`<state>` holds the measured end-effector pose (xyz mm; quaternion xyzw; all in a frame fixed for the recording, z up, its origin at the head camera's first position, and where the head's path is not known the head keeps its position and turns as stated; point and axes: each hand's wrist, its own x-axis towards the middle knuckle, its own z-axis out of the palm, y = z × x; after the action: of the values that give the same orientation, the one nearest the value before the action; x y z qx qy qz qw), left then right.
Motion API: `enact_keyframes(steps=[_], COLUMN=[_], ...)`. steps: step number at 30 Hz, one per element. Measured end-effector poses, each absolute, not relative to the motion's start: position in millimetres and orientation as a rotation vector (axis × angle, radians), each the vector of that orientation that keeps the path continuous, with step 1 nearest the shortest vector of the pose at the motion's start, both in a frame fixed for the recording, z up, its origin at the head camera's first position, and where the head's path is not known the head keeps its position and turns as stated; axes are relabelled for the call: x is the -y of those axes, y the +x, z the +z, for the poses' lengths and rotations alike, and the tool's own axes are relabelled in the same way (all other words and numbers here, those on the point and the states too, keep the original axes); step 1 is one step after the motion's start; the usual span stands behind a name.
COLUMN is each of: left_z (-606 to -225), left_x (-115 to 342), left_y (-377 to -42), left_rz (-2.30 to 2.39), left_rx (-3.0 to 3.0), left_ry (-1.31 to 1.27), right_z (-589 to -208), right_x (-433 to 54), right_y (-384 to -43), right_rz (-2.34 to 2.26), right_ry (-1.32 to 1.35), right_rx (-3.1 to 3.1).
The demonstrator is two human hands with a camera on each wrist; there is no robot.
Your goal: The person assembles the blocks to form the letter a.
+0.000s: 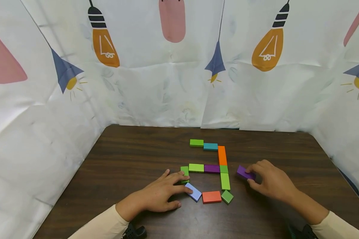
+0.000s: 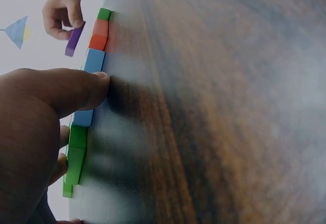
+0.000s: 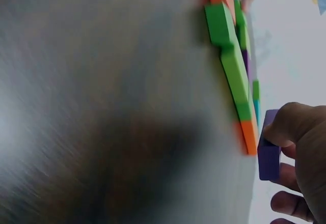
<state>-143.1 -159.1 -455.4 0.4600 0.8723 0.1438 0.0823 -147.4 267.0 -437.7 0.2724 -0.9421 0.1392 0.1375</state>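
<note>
My right hand (image 1: 272,181) pinches a purple block (image 1: 246,172) between thumb and fingers, right of the block outline; the same purple block (image 3: 269,147) shows large in the right wrist view. My left hand (image 1: 163,192) lies spread at the outline's lower left. One of its fingertips touches the light blue block (image 1: 194,193), another the green block (image 1: 184,170). The thumb is extended below them, close to the tabletop. Beside the light blue block lies a red-orange block (image 1: 211,197), then a small green block (image 1: 227,197) turned at an angle.
More blocks continue the outline: lime (image 1: 225,181), orange (image 1: 222,155), teal (image 1: 210,146), dark purple (image 1: 211,169) and several greens. All lie flat on the dark wooden table (image 1: 137,149). A white printed cloth (image 1: 167,93) hangs behind the table and along its sides.
</note>
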Motion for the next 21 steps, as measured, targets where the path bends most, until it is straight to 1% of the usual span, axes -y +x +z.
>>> enact_keyframes(steps=[9,21], left_z=[-455.7,-455.6], left_x=[159.3,159.0], left_y=[-143.8,-143.2], left_rz=[0.428,0.425], left_rx=[-2.598,-2.595], left_ry=[1.374,1.368], right_z=[-440.0,-446.6], right_x=[-256.6,-251.5], right_y=[-113.1,-86.1], right_rz=[0.420,0.477], right_ry=[0.863,0.949], right_rx=[2.683,2.723])
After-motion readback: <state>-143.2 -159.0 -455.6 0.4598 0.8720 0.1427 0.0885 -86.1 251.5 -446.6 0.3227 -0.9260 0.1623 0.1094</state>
